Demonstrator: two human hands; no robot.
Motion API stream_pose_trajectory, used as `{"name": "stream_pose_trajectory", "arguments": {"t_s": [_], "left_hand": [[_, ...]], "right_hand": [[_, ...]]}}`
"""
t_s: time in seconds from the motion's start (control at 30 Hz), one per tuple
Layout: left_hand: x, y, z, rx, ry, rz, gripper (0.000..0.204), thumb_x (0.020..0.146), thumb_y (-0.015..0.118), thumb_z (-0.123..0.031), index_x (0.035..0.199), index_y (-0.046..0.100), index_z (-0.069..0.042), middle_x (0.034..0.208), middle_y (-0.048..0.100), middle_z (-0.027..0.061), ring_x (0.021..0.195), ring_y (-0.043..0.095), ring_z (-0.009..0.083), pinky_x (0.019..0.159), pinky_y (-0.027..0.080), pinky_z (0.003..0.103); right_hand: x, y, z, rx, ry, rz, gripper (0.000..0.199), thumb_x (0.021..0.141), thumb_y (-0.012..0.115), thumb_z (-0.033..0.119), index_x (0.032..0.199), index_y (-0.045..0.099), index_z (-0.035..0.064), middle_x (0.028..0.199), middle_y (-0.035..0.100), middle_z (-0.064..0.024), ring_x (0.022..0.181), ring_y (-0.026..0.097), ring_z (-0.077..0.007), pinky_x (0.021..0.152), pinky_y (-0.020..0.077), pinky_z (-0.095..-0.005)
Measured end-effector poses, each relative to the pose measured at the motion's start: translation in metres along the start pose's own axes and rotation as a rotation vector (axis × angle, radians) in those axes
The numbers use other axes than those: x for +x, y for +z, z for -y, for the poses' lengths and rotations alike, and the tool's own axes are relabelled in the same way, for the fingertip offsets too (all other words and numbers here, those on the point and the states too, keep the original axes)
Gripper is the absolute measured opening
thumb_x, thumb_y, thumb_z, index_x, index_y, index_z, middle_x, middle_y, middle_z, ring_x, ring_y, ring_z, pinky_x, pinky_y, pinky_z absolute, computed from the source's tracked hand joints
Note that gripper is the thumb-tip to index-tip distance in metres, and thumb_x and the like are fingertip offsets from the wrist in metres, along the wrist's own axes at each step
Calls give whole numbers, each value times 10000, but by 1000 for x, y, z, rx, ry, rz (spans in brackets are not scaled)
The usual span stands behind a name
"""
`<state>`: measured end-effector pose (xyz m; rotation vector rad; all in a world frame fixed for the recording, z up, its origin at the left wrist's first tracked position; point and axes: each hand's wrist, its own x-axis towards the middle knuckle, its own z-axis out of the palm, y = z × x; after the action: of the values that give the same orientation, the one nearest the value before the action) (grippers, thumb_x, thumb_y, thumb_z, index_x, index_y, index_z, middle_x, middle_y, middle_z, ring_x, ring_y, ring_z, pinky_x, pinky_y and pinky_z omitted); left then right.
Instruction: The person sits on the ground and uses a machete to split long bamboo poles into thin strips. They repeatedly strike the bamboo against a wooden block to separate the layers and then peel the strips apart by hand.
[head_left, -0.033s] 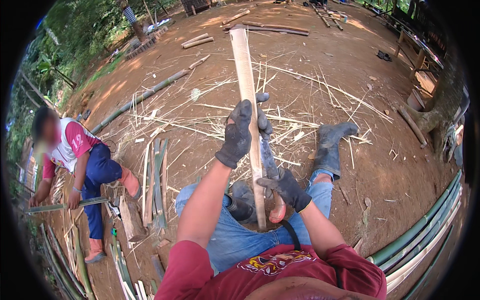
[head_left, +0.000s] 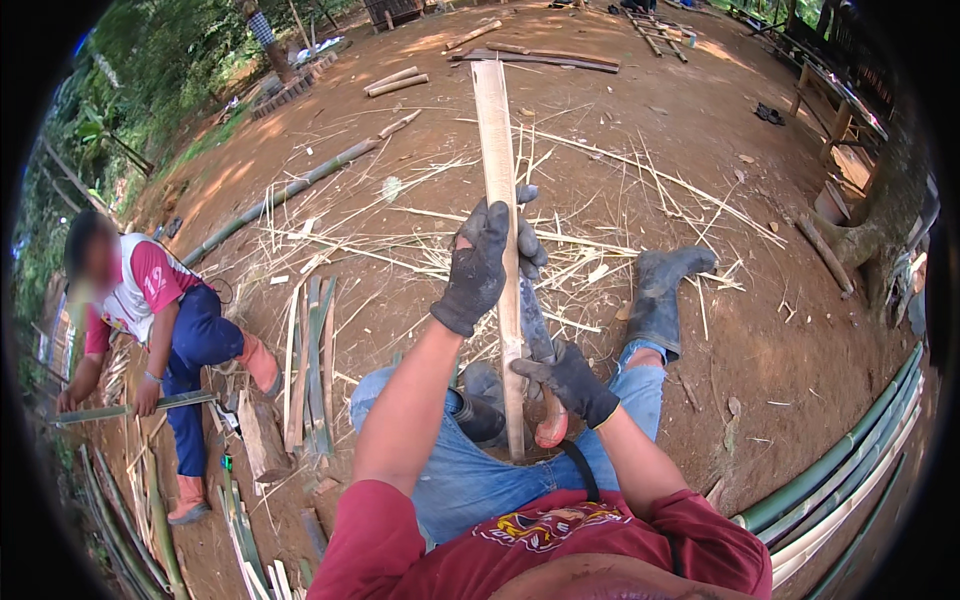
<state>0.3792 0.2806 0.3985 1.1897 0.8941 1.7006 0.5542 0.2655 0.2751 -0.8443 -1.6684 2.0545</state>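
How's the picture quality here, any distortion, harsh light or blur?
Head view: fisheye, black rim, so the green bamboo poles at right curve. Dappled sun glares on the far ground. The gloved left hand and bamboo strip are sharp.

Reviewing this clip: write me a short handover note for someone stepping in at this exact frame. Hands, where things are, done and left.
Left hand, gloved: clamped round the bamboo slat, which stands upright between the knees.
Right hand, gloved: closed on the handle of the knife, blade lying along the slat's right edge.
Around: thin shavings scattered on the dirt ahead; cut strips laid at left; green bamboo poles at right. A co-worker crouches at left holding another pole.
Done: many strips already cut.
Left: this slat is still in one piece.
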Motion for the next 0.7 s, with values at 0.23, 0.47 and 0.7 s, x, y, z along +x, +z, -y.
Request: {"name": "stream_pose_trajectory", "arguments": {"t_s": [0.23, 0.47, 0.7], "left_hand": [[40, -46, -32, 171, 130, -279, 576, 990, 486, -503, 1169, 565, 39, 708, 655, 93, 619, 684, 223, 568, 598, 328], [120, -96, -173, 615, 478, -547, 468, 1036, 420, -391, 1178, 595, 19, 754, 693, 161, 691, 692, 241, 660, 588, 327], [96, -153, -110, 1597, 246, -456, 750, 970, 443, -581, 1461, 372, -19, 1124, 681, 192, 1250, 528, 299, 1070, 390, 417]], "right_hand": [[-4, 3, -16, 31, -29, -240, 181, 855, 728, 155, 879, 661, -11, 666, 645, -44, 540, 596, -96, 508, 473, -251], [-34, -3, -80, -136, 25, -320, 302, 819, 782, 232, 914, 648, -21, 724, 674, -65, 588, 619, -101, 537, 485, -285], [-31, -31, -69, -49, -30, -289, 257, 831, 755, 223, 853, 656, -13, 678, 660, -56, 572, 624, -113, 536, 482, -271]]}}
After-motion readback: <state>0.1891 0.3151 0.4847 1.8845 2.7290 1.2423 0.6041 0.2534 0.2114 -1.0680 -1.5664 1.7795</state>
